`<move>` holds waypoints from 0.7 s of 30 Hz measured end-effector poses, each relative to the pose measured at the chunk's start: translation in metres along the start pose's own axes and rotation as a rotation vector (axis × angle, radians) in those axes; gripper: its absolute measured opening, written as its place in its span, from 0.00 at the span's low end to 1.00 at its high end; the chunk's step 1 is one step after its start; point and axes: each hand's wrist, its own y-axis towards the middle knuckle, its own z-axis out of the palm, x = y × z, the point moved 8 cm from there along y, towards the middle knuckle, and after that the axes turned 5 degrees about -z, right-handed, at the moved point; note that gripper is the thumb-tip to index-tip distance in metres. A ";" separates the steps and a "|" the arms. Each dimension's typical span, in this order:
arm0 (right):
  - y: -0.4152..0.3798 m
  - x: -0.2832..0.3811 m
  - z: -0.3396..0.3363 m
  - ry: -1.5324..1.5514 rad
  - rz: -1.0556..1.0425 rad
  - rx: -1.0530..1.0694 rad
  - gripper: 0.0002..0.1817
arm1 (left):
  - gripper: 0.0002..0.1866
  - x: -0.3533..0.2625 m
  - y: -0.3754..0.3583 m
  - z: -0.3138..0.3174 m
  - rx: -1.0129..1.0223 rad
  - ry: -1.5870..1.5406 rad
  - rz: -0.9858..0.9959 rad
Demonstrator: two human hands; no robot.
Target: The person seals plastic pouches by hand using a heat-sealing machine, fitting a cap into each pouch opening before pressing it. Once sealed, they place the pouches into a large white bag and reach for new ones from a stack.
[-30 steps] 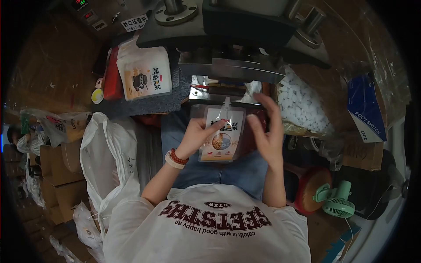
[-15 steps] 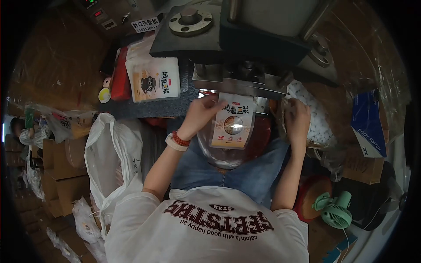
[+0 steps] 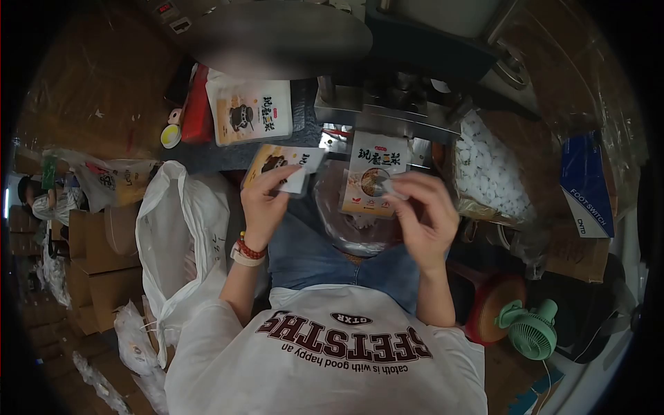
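My left hand (image 3: 263, 211), with a red bead bracelet and a pale band at the wrist, grips a printed pouch (image 3: 304, 160) between thumb and fingers. My right hand (image 3: 430, 223) is closed in a pinch on a small white plastic piece (image 3: 387, 187). That piece overlaps the lower part of a second printed pouch (image 3: 377, 149), which hangs upright at the metal jaws of the sealing machine (image 3: 408, 104). Beneath this pouch is a clear plastic-covered red container (image 3: 332, 225) between my knees.
A stack of pouches (image 3: 252, 114) lies on the dark work surface at left, beside a red object (image 3: 198, 104). An opened bag of small white pieces (image 3: 487, 169) stands at right, near a blue box (image 3: 588, 183). A white sack (image 3: 162, 242) and a green fan (image 3: 532, 332) flank me.
My left hand has left the hanging pouch and moved left, now holding another pouch. My right hand has come from the bag of white pieces to the hanging pouch, pinching one piece.
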 end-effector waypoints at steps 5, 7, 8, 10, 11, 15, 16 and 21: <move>-0.001 0.009 0.033 -0.030 -0.143 0.234 0.14 | 0.19 -0.078 -0.017 0.009 0.021 0.109 0.388; 0.004 0.013 0.028 0.046 -0.151 0.277 0.14 | 0.19 -0.096 -0.021 0.014 0.185 -0.012 0.454; 0.005 0.014 0.023 0.078 -0.174 0.309 0.16 | 0.15 -0.096 -0.022 0.017 0.218 -0.072 0.465; 0.004 0.014 0.020 0.103 -0.190 0.339 0.18 | 0.12 -0.088 -0.020 0.033 0.269 -0.118 0.363; 0.005 0.000 0.019 -0.006 -0.064 0.299 0.20 | 0.09 -0.079 -0.018 0.046 0.315 -0.157 0.258; 0.002 -0.032 -0.022 -0.182 0.164 0.072 0.20 | 0.12 -0.011 -0.010 0.117 0.534 -0.501 -0.423; 0.000 -0.037 -0.041 -0.120 0.355 -0.016 0.17 | 0.12 -0.012 -0.002 0.121 0.534 -0.503 -0.423; 0.011 -0.081 -0.099 -0.796 0.251 -0.013 0.11 | 0.13 0.000 0.035 0.148 0.522 -0.895 -0.635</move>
